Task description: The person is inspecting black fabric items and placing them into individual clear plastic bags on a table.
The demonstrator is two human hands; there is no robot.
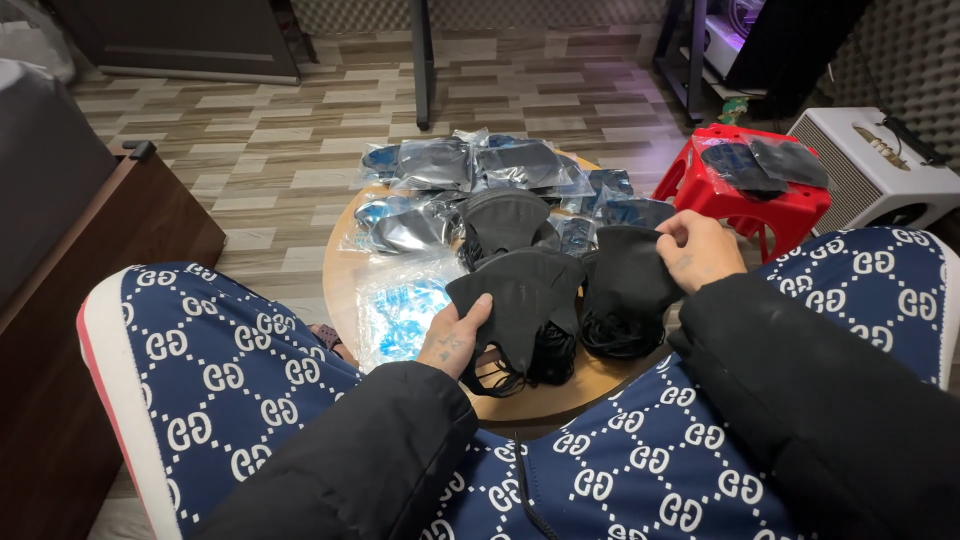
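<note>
Patterned navy trousers (250, 380) fill the near field, knees spread left and right; black jacket sleeves (800, 400) run from the near edge toward the centre. Between the knees stands a round wooden table (560, 395); its far half carries a heap of clear packets of black masks (470, 165), and an empty clear wrapper with blue print (400, 310) lies at its left. To the far right stands a red plastic stool (745, 195) with more packets on top, beside a white speaker box (870, 165). Near the table's centre lie two stacks of loose black masks. The left hand (455, 340) rests partly curled, thumb on top of the left stack (520, 310), gripping its near edge; the right hand (695, 248) is closed, fingers pinching the top mask of the right stack (625, 285) at its far right edge.
</note>
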